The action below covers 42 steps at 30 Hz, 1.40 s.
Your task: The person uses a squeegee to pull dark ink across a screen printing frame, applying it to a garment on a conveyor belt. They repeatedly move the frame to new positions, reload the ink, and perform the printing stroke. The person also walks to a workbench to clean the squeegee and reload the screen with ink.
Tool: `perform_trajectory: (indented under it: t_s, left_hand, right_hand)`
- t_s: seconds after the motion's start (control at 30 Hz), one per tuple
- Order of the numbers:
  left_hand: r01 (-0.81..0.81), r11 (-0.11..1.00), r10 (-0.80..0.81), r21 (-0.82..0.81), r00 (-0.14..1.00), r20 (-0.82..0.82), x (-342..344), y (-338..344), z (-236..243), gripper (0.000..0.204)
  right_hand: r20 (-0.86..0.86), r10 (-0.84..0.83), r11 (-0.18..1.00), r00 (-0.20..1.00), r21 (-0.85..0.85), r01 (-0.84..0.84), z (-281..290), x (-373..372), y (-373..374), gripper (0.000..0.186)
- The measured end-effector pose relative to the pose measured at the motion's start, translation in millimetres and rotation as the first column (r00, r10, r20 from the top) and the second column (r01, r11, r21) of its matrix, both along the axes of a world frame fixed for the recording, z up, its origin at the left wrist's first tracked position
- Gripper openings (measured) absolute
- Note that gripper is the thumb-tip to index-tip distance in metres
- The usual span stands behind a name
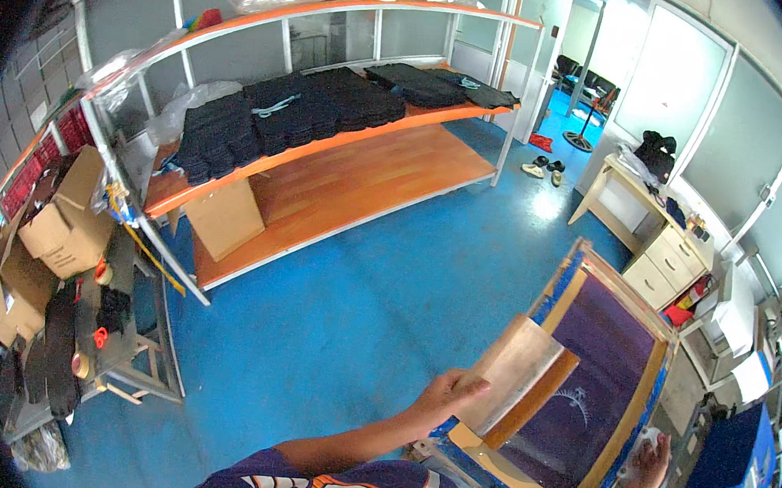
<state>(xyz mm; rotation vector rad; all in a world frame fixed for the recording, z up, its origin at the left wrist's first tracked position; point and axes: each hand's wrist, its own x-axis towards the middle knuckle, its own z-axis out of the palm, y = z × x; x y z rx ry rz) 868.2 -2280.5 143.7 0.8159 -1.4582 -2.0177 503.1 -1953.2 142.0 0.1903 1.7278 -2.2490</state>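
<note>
My left hand (444,398) grips the near corner of a wide flat squeegee (520,374) with a wooden edge, held tilted over a framed printing screen (633,296). The screen has a purple mesh (599,377) with a faint curved design, and a wooden frame taped in blue. My right hand (648,462) rests on the screen's lower right frame edge, fingers curled on it.
Orange shelving (345,136) at the back carries stacks of dark folded cloth (310,109). Cardboard boxes (58,231) and a cluttered rack stand at the left. A wooden desk with drawers (654,246) stands right. Blue floor (358,297) lies between; shoes sit near the doorway.
</note>
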Motion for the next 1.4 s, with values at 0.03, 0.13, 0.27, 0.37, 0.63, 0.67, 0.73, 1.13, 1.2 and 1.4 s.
perform_trajectory:
  t_s: [0.03,0.13,0.27,0.37,0.63,0.67,0.73,1.13,1.2,1.4]
  left_hand:
    - [0.027,0.999,-0.028,-0.038,0.999,-0.042,-18,-11,-11,0.061]
    - [0.144,0.989,-0.144,0.038,0.990,-0.004,-60,-42,-12,0.061]
    - [0.223,0.973,-0.223,-0.063,0.975,0.019,-139,-88,-20,0.066]
    - [0.129,0.992,-0.129,-0.011,0.991,-0.024,-166,-117,-18,0.069]
    - [0.064,0.993,-0.063,0.097,0.998,-0.019,-239,-205,-6,0.067]
    - [0.049,0.991,-0.045,0.127,0.998,-0.031,-249,-216,-6,0.066]
    - [0.098,0.993,-0.095,0.063,0.994,-0.057,-277,-252,-11,0.063]
    - [0.431,0.902,-0.422,0.002,0.883,-0.206,-464,-399,1,0.049]
    - [0.434,0.901,-0.430,-0.001,0.893,-0.135,-486,-397,2,0.057]
    - [0.626,0.778,-0.623,0.051,0.780,-0.059,-545,-409,8,0.073]
  right_hand:
    - [-0.041,0.080,0.996,0.996,0.052,-0.078,-10,-19,14,0.053]
    - [-0.072,-0.056,0.993,0.996,0.104,0.064,-30,-41,8,0.050]
    - [-0.112,-0.192,0.979,0.975,0.053,0.199,-9,-86,-31,0.052]
    - [-0.141,-0.111,0.989,0.984,0.081,0.124,5,-116,-85,0.051]
    - [-0.038,-0.109,0.986,0.993,0.127,0.113,-11,-236,-187,0.047]
    - [-0.049,-0.118,0.981,0.992,0.149,0.124,-9,-243,-201,0.046]
    - [-0.086,-0.140,0.972,0.986,0.179,0.153,-4,-259,-235,0.044]
    - [-0.081,-0.179,0.958,0.980,0.212,0.193,1,-347,-337,0.052]
    - [-0.076,-0.200,0.953,0.977,0.215,0.212,3,-354,-358,0.052]
    - [-0.039,-0.210,0.957,0.977,0.196,0.214,-10,-398,-419,0.052]
